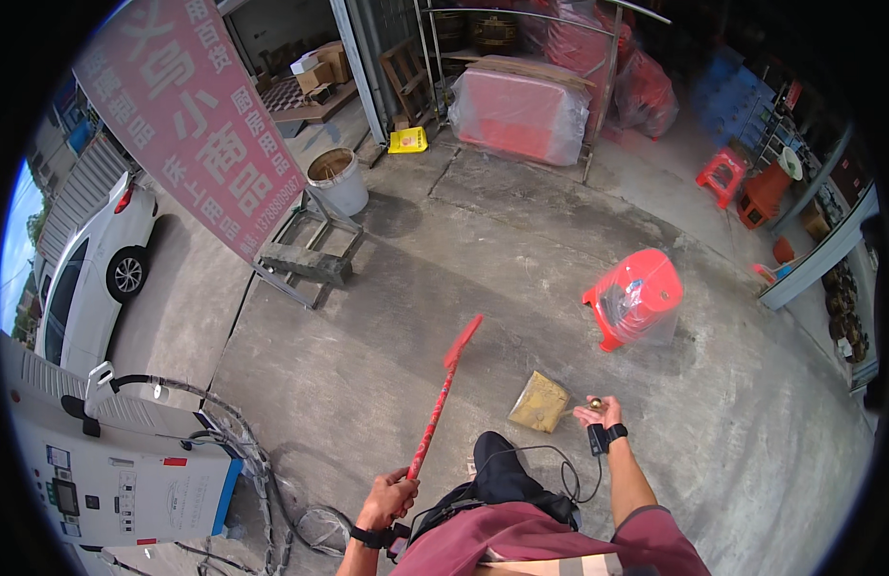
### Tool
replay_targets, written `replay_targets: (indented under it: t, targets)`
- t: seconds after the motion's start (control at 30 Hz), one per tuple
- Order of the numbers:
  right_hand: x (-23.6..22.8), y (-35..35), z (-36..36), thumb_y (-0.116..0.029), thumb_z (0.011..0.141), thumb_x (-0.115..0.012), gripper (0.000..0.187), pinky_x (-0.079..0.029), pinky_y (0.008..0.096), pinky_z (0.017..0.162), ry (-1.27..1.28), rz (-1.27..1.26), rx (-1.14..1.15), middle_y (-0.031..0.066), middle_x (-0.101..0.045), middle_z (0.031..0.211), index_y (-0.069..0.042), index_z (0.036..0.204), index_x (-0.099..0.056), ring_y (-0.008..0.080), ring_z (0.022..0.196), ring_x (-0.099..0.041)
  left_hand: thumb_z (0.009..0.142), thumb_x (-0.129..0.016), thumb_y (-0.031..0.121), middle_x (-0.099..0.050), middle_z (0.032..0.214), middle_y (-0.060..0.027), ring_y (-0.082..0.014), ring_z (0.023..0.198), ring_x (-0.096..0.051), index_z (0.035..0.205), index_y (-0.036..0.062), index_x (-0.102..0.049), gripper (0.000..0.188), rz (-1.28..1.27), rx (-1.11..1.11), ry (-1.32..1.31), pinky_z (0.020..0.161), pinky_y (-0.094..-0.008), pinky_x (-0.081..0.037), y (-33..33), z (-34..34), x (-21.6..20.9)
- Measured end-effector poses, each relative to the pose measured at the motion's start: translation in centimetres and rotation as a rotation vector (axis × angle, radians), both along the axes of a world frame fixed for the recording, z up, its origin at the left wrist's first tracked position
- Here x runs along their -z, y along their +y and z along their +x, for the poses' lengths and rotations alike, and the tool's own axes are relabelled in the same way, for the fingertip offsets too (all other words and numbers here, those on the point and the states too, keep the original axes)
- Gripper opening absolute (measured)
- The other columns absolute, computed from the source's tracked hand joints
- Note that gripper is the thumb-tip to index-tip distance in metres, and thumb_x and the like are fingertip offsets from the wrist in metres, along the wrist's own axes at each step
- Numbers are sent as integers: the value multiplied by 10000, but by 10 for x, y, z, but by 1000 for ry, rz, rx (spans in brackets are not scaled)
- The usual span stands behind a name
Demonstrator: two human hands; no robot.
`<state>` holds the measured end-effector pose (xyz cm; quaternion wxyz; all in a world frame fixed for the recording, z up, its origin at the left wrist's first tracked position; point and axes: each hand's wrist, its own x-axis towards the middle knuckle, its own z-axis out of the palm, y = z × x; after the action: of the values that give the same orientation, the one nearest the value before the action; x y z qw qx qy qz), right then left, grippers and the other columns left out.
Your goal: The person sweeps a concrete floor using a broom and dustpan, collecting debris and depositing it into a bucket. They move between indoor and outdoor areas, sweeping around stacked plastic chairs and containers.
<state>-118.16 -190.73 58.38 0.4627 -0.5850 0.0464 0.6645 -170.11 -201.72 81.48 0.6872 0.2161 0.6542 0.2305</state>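
My left hand (pixel 390 499) is wrapped round the lower end of a long tool with a red patterned handle (pixel 431 422). Its narrow red head (pixel 462 342) points up and away over the concrete; the exact kind of tool cannot be made out. In my right hand (pixel 604 414), a small shiny brass-coloured round piece (pixel 596 404) sits between curled fingers. Just left of that hand, a dusty yellow block-shaped thing (pixel 539 402) lies on the ground. A small black box (pixel 597 440) with a cable is strapped at my right wrist.
Ahead to the right stands a plastic-wrapped stack of red stools (pixel 640 296). A large red sign (pixel 197 115) leans on a metal stand near a white bucket (pixel 338 182). At the lower left are a white-and-blue machine (pixel 142 480) and looping cables (pixel 272 490). A white car (pixel 94 269) is beyond.
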Motion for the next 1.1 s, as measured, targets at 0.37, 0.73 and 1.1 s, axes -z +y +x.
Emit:
replay_targets:
  t: [0.37, 0.73, 1.1]
  targets:
    - [9, 216, -81, -288, 934, -626, 294, -445, 317, 459, 438, -200, 31, 32, -537, 610, -131, 718, -502, 175, 502, -548, 897, -645, 112, -557, 692, 6, -71, 476, -456, 1241, -18, -600, 370, -47, -75, 23, 391, -240, -315, 182, -63, 3]
    - [-55, 389, -144, -157, 886, -515, 222, -411, 317, 507, 526, -163, 55, 62, -517, 624, -87, 677, -492, 197, 518, -511, 902, -632, 120, -561, 693, -1, -73, 481, -467, 1219, -29, -600, 352, -72, -137, 72, 384, -241, -319, 332, -120, -14]
    - [-66, 545, -261, -81, 868, -628, 181, -519, 276, 541, 893, -292, 101, 86, -540, 702, -4, 782, -489, 193, 622, -573, 901, -628, 123, -583, 728, -17, -77, 485, -483, 1207, -36, -614, 345, -32, -135, 44, 385, -233, -342, 474, -211, 0]
